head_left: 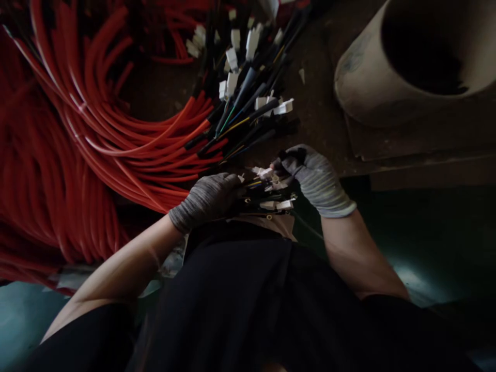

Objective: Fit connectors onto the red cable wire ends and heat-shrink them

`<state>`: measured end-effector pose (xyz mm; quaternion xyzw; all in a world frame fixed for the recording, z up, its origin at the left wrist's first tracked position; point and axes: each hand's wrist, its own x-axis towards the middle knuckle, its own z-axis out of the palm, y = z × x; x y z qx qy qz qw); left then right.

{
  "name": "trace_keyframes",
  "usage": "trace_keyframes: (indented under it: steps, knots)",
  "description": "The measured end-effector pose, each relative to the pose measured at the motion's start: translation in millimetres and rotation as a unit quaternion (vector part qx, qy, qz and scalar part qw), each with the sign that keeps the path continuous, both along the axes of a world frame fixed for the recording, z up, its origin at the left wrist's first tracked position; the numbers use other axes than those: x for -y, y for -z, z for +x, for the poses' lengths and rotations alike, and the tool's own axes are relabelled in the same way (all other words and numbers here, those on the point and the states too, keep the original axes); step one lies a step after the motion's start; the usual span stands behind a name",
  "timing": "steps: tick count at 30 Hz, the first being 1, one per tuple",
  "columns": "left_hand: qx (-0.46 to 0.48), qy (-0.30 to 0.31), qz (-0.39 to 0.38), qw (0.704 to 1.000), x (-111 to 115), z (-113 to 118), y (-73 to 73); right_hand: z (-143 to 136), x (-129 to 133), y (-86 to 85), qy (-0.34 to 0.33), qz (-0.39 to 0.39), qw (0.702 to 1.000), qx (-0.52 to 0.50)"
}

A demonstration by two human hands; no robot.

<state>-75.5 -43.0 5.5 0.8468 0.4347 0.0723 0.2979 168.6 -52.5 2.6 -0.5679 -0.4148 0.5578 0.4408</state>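
Grey knit work gloves cover both my hands: my left hand (211,199) wears a darker, finely ribbed grey, and my right hand (315,175) a paler grey crossed by light, faintly yellowish bands. Each glove ends in a snug cuff at my wrist, the left cuff (179,219) dark grey, the right cuff (341,209) lighter along its edge. Blackish patches darken the fingers (293,156) of my right glove. My forearms show bare below the short black sleeves of my plain black top (240,310), softly creased down the front.
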Motion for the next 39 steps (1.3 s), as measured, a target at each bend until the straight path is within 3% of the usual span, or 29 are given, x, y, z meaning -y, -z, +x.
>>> trace_keyframes:
  steps: [3,6,8,13,17,30,35,39]
  knots:
    - [0.156,-0.079,-0.133,0.976,-13,2,-7.2,0,7,-3.9,-0.024,-0.009,1.0,-0.007]
    - [0.204,-0.062,-0.258,0.942,-23,9,-18.1,8,12,-12.8,-0.02,-0.002,0.999,0.027]
    - [0.219,-0.052,-0.283,0.932,-25,16,-18.3,14,13,-19.0,-0.022,0.039,0.995,0.095]
    - [0.238,-0.109,-0.206,0.943,-17,25,0.4,22,8,-23.2,-0.12,0.036,0.978,0.165]
    - [0.201,-0.127,-0.122,0.964,-11,25,4.9,19,0,-20.9,-0.125,0.032,0.973,0.189]
    - [0.203,-0.148,-0.107,0.962,-4,27,5.0,23,-9,-38.2,-0.162,0.024,0.957,0.239]
    - [0.2,-0.146,-0.098,0.964,-2,28,4.7,20,-12,-44.5,-0.216,0.031,0.935,0.278]
    - [0.224,-0.14,-0.107,0.958,0,28,4.0,22,-15,-45.1,-0.208,0.031,0.931,0.299]
